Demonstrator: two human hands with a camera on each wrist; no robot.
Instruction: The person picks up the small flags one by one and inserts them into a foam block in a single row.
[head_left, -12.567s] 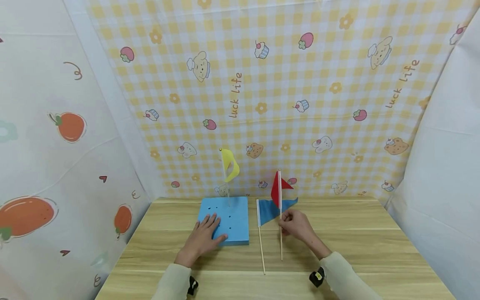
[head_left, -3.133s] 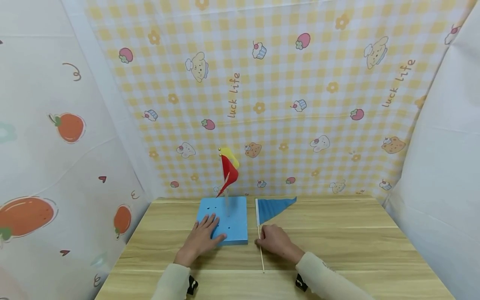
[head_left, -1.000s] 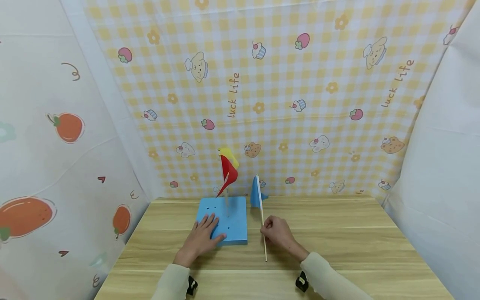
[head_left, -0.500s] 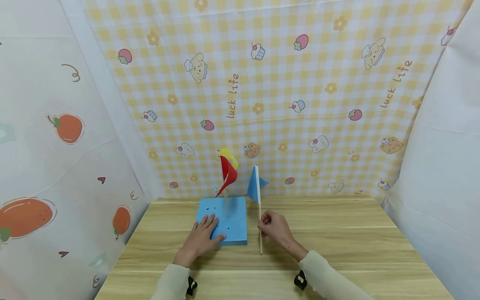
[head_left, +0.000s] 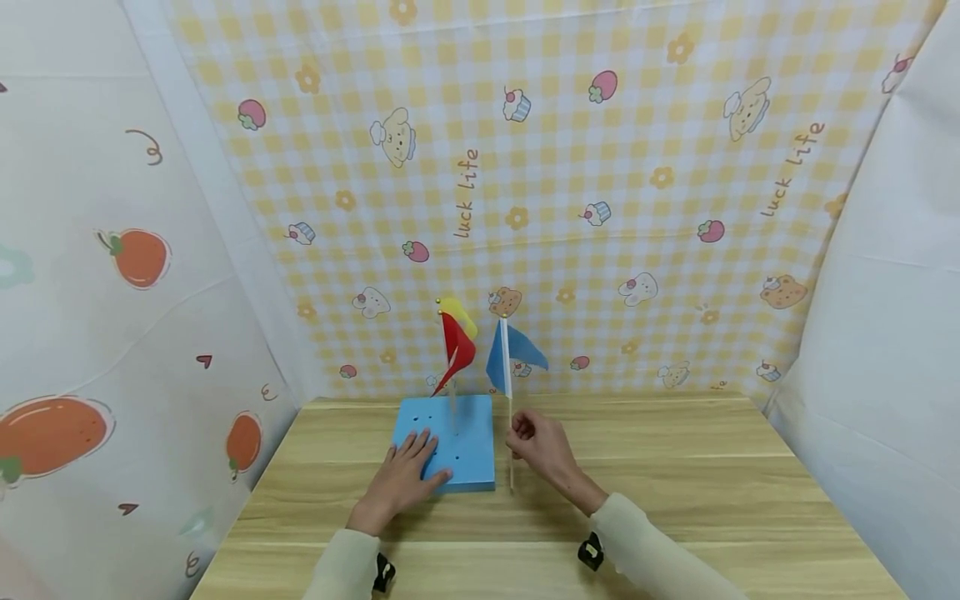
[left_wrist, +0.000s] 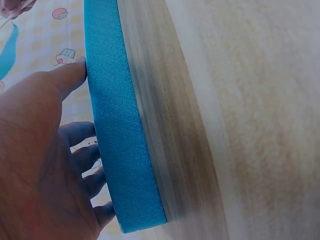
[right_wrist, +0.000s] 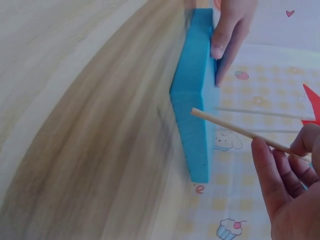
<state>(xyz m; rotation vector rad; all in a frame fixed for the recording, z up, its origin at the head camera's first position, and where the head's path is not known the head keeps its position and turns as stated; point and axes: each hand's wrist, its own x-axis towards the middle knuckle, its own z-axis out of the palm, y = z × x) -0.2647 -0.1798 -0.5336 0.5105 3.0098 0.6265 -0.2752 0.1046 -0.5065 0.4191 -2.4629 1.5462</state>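
Note:
In the head view my left hand (head_left: 402, 481) lies flat with spread fingers on the left part of a light-blue foam block (head_left: 476, 468) with small holes in its top. A red flag (head_left: 464, 350) and a yellow flag (head_left: 454, 309) stand upright in the block, red in front of yellow. My right hand (head_left: 543, 444) pinches the wooden stick of a blue pennant flag (head_left: 497, 364), held nearly upright just right of the block. In the right wrist view the stick's bare lower end (right_wrist: 220, 121) overlaps the block's side. The left wrist view shows the left thumb (left_wrist: 70, 77) at the block's edge.
The wooden table (head_left: 675, 492) reaches out to both sides of the block. Behind it hangs a yellow checked cloth (head_left: 570, 167) with cartoon prints. A fruit-print sheet (head_left: 150, 350) closes the left side and a plain white sheet (head_left: 885, 333) the right.
The red flag went from my right hand into the block. My right hand then picked the blue flag off the table, tilted it upright and moved it left towards the block. The left hand stays put.

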